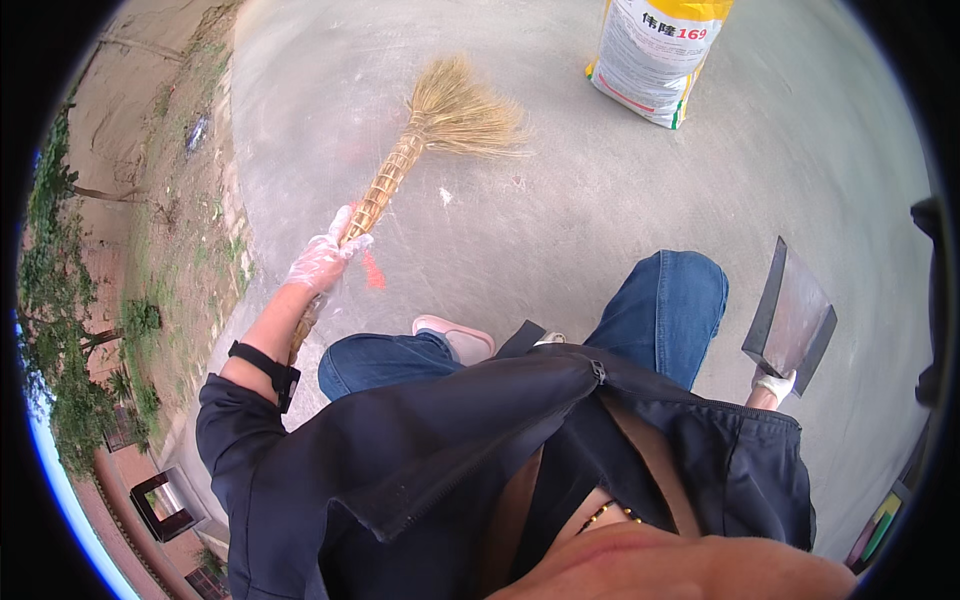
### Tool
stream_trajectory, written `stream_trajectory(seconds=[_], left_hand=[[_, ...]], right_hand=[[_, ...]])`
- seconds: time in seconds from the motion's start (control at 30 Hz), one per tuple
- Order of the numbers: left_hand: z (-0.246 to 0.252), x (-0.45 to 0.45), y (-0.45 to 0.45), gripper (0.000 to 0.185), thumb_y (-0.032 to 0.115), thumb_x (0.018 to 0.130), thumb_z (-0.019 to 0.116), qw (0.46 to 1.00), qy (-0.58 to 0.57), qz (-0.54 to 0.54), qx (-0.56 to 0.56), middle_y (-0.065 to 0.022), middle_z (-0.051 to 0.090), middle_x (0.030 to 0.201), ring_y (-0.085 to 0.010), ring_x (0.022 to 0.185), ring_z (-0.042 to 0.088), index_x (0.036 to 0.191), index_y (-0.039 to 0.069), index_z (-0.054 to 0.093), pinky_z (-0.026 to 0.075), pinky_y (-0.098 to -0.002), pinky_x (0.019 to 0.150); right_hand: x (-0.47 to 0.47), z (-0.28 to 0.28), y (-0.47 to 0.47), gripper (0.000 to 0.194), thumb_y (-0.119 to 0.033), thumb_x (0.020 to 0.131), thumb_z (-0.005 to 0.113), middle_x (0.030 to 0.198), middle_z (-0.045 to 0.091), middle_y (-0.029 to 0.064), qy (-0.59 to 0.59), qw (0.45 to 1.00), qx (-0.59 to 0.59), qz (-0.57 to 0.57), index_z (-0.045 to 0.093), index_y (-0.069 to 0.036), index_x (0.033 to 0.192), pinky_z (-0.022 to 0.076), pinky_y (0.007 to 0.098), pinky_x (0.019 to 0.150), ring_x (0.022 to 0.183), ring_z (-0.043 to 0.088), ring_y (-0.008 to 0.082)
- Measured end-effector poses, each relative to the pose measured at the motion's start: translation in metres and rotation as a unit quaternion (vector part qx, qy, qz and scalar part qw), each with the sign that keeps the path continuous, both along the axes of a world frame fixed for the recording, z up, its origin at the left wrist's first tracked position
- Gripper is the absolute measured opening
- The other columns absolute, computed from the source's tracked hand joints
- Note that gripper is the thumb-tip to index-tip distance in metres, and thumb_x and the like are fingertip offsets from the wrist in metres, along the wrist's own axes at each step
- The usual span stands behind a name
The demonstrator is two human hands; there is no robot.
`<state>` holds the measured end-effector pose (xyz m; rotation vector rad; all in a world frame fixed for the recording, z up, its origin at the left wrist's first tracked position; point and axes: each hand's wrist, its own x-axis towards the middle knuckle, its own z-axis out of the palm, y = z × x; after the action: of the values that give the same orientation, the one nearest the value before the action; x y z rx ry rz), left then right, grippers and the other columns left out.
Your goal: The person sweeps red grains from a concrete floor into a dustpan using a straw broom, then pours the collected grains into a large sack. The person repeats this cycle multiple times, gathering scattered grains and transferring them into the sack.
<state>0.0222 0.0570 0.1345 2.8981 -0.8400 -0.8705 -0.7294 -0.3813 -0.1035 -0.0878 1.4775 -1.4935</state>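
Note:
My left hand, in a thin clear plastic glove, is closed around the bound handle of a straw broom. The broom's bristles fan out over the grey concrete floor ahead of me. Low at the right, my right hand, also gloved, grips a metal dustpan by its rear end; its fingers are partly hidden behind the pan. The pan's open end points away from me. A small white mark and a reddish patch show on the concrete near the broom.
A white and yellow printed sack stands upright on the floor at the top. Bare earth with weeds and trees borders the concrete on the left. My bent knees and a pink shoe are just below the broom. Dark objects line the right rim.

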Motion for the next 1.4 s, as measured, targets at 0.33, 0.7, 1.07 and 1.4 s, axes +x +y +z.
stream_trajectory(seconds=[0.33, 0.7, 1.07, 1.4], left_hand=[[-0.124, 0.145, -0.151, 0.065, 0.054, 0.094, 0.052, 0.998, -0.054, -0.026, -0.003, -0.0278, 0.058, 0.129, -0.0424, 0.121, 0.055, 0.138, 0.007, 0.047, 0.045, -0.0494, 0.098], [-0.105, 0.096, 0.134, 0.082, 0.064, 0.096, 0.039, 0.986, 0.042, 0.111, 0.119, -0.0223, 0.043, 0.150, -0.0360, 0.139, 0.041, 0.153, 0.007, 0.029, 0.034, -0.0421, 0.111], [-0.020, -0.096, 0.323, 0.076, 0.056, 0.091, 0.060, 0.912, 0.129, 0.376, -0.097, -0.0166, 0.056, 0.139, -0.0294, 0.127, 0.054, 0.152, 0.016, 0.039, 0.043, -0.0377, 0.101], [-0.064, -0.127, 0.328, 0.077, 0.040, 0.080, 0.071, 0.932, 0.100, 0.289, -0.194, -0.0193, 0.068, 0.116, -0.0274, 0.107, 0.065, 0.147, 0.009, 0.046, 0.049, -0.0364, 0.091]], right_hand=[[-0.005, 0.022, -0.004, 0.051, -0.050, 0.094, 0.050, 0.129, 0.063, 0.0048, 0.006, 0.998, -0.024, 0.059, 0.059, -0.018, 0.132, 0.0516, 0.0473, 0.091, 0.115, 0.061, 0.0279], [-0.003, 0.011, -0.012, 0.047, -0.052, 0.093, 0.052, 0.121, 0.066, 0.0034, 0.003, 0.998, 0.001, 0.060, 0.061, -0.020, 0.127, 0.0540, 0.0465, 0.077, 0.103, 0.065, 0.0280], [0.055, 0.052, -0.008, 0.048, -0.053, 0.092, 0.052, 0.123, 0.064, 0.0057, -0.025, 0.986, -0.037, 0.163, 0.057, -0.020, 0.127, 0.0513, 0.0449, 0.074, 0.099, 0.064, 0.0290], [0.166, 0.182, 0.028, 0.042, -0.044, 0.097, 0.048, 0.126, 0.064, 0.0063, -0.107, 0.953, -0.151, 0.241, 0.058, -0.016, 0.127, 0.0541, 0.0480, 0.083, 0.107, 0.064, 0.0301]])
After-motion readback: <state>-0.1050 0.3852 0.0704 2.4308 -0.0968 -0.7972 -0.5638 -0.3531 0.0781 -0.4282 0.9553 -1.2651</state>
